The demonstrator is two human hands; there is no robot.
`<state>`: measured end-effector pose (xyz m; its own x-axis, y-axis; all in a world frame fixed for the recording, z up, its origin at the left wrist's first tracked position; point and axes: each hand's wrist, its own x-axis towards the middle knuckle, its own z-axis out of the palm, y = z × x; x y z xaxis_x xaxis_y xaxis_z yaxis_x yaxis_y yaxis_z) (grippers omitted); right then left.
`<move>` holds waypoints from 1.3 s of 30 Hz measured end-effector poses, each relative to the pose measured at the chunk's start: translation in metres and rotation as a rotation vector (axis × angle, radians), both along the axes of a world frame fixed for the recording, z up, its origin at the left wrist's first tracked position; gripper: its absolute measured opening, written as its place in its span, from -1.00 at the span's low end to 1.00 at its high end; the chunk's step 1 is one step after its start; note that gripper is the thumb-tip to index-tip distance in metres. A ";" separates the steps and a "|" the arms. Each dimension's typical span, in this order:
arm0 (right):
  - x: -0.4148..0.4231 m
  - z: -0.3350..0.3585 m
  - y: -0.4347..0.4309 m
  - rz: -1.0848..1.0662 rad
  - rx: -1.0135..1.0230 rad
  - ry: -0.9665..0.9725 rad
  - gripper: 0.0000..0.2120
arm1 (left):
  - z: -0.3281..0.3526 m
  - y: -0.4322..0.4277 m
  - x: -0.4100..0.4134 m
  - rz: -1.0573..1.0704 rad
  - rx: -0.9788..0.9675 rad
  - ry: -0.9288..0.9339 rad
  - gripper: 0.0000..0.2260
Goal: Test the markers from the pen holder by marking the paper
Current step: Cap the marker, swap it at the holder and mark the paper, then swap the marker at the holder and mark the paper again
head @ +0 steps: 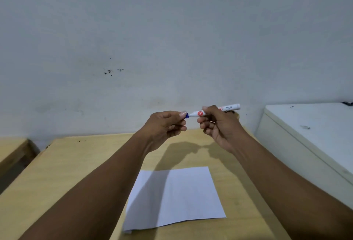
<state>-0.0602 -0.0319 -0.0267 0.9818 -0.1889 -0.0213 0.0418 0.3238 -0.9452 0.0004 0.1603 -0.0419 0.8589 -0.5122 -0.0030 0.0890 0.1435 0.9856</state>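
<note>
A: Marker [198, 113]?
B: Held level in the air, well above the paper [174, 197] and beyond its far edge. White barrel, red logo, blue cap [187, 115] pointing left.
A: Right hand [219, 125]?
B: Wrapped round the barrel's middle, fingers curled tight.
A: Left hand [166, 125]?
B: Pinching the blue cap between thumb and fingertips; cap on or just off, cannot tell.
A: Paper?
B: Lying flat on the wooden table [76, 173], blank, partly under arm shadows. White cabinet [305, 144] off to the paper's right.

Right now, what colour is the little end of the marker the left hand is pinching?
Blue, on the marker where the left hand pinches it; head view.
</note>
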 end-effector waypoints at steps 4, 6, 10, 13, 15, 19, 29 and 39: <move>0.003 -0.005 -0.008 0.008 -0.023 -0.036 -0.84 | 0.002 -0.019 0.004 0.014 0.039 -0.023 -0.88; 0.006 -0.008 -0.011 0.011 0.000 -0.041 -0.84 | 0.003 -0.026 0.008 0.046 0.060 -0.055 -0.88; 0.012 -0.003 -0.024 0.050 -0.079 0.042 -0.73 | 0.007 -0.035 0.017 0.087 0.126 -0.132 -0.85; 0.016 0.010 -0.053 -0.014 -0.253 0.180 -0.45 | 0.019 -0.047 0.027 0.192 0.160 -0.238 -0.84; 0.018 0.018 -0.083 -0.149 -0.325 0.221 -0.41 | 0.030 -0.058 0.037 0.272 0.190 -0.345 -0.85; 0.016 0.028 -0.135 -0.344 -0.442 0.223 -0.54 | 0.048 -0.082 0.055 0.355 0.386 -0.592 -0.85; 0.025 0.005 -0.169 -0.329 -0.653 0.227 -0.72 | 0.044 -0.148 0.075 0.130 0.874 -0.893 -0.84; 0.033 -0.021 -0.161 -0.303 -0.635 0.240 -0.84 | 0.033 -0.182 0.056 -0.073 1.060 -1.031 -0.61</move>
<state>-0.0272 -0.1925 -0.0477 0.8665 -0.4985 -0.0254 -0.1891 -0.2809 -0.9409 0.0567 -0.0216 -0.0091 0.6877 -0.7015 0.1868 -0.7234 -0.6407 0.2572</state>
